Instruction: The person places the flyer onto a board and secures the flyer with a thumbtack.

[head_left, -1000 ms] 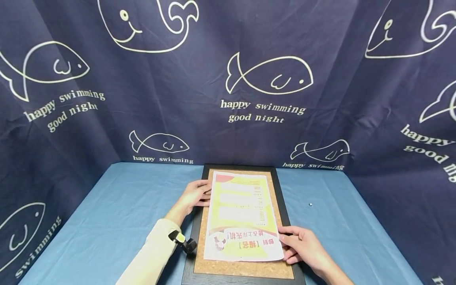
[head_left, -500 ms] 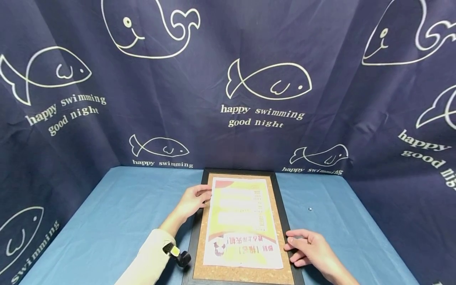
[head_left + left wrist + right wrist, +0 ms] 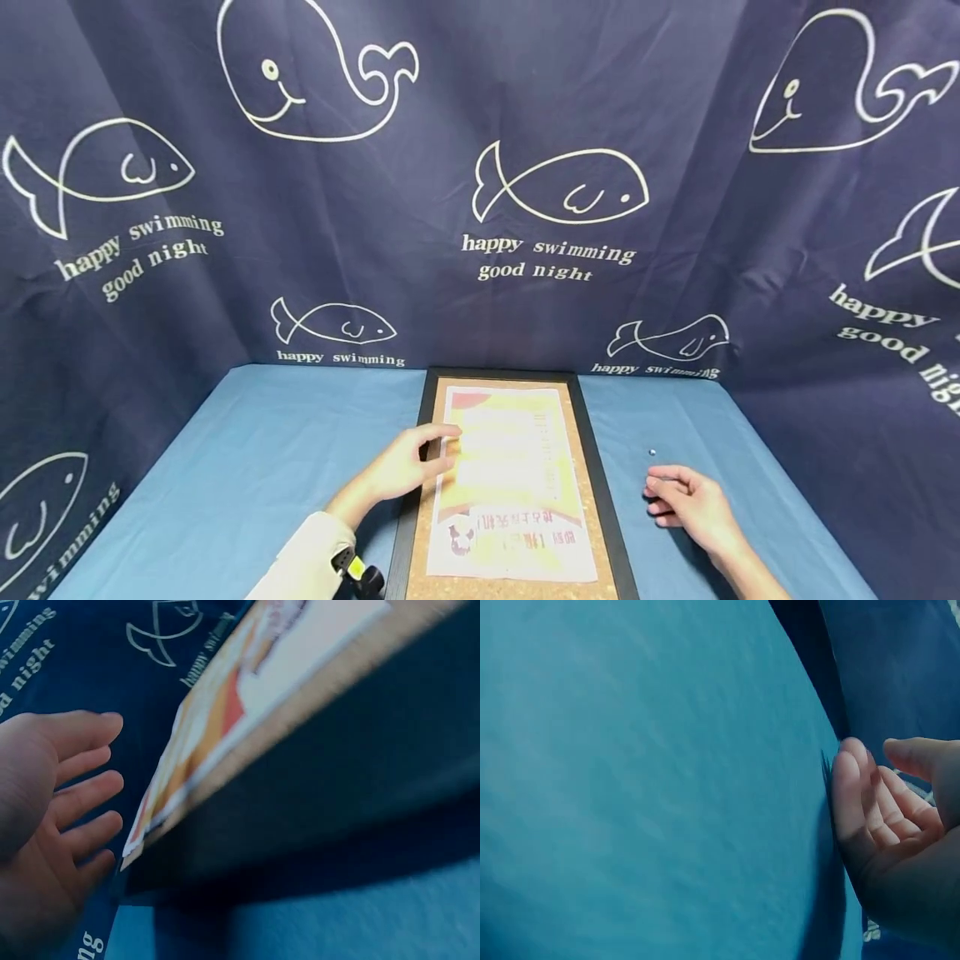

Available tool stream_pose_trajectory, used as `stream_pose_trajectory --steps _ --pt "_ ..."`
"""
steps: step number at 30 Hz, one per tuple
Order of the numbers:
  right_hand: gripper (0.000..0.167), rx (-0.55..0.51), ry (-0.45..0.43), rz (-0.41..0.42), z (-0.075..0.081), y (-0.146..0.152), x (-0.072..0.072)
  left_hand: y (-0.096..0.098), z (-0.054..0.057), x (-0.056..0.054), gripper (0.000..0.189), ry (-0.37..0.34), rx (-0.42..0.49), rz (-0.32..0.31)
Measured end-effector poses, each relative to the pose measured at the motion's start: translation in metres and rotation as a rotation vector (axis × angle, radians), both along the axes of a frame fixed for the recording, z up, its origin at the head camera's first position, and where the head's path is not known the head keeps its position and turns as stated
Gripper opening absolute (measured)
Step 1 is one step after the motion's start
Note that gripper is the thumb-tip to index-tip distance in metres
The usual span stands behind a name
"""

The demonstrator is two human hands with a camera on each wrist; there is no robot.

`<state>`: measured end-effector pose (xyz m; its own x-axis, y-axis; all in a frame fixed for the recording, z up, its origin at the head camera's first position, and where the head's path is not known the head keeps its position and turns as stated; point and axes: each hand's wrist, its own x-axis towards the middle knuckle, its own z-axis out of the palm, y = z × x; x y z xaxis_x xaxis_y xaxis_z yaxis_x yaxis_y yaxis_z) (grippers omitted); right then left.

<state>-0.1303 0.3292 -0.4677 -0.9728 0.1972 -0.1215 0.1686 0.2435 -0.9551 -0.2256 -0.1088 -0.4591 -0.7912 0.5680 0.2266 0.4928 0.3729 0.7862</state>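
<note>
A printed sheet [image 3: 517,467], yellow and white with red lettering, lies on a cork board [image 3: 587,500] with a black frame [image 3: 604,500]. Its lettering appears reversed in the head view. My left hand [image 3: 405,460] is over the board's left side, thumb and fingers parted, fingertips overlapping the sheet's left edge. In the left wrist view those fingers [image 3: 86,796] are spread and hold nothing. My right hand [image 3: 693,507] is over the blue cloth right of the board, fingers loosely bent with nothing visible in them. Just beyond its fingertips lies a small shiny piece [image 3: 652,452].
Blue cloth [image 3: 315,442] covers the table on both sides of the board. A dark blue curtain [image 3: 420,250] with fish drawings stands behind the board's far edge and along both sides. A black device [image 3: 358,571] is strapped to my left wrist.
My right hand has left the sheet's lower right edge and moved right, close to the small shiny piece. My left hand has come slightly nearer, its thumb and fingers wider apart. The head view has tilted up.
</note>
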Motion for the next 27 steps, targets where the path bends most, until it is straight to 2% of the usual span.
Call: stream_pose_trajectory --steps 6,10,18,27 --pt "0.037 0.052 0.054 -0.027 -0.002 0.017 -0.017 -0.001 -0.003 0.009 0.049 0.092 -0.088 -0.138" --pt "0.04 0.128 0.035 -0.004 0.003 0.023 -0.027 0.002 -0.006 0.014 0.055 0.112 -0.135 -0.189" --pt "0.039 0.262 0.031 0.045 0.004 0.029 -0.044 0.006 -0.014 0.018 0.062 0.121 -0.189 -0.2" --pt "0.033 0.3 0.03 0.096 -0.006 0.035 -0.055 0.008 -0.023 0.018 0.066 0.219 -0.27 -0.201"
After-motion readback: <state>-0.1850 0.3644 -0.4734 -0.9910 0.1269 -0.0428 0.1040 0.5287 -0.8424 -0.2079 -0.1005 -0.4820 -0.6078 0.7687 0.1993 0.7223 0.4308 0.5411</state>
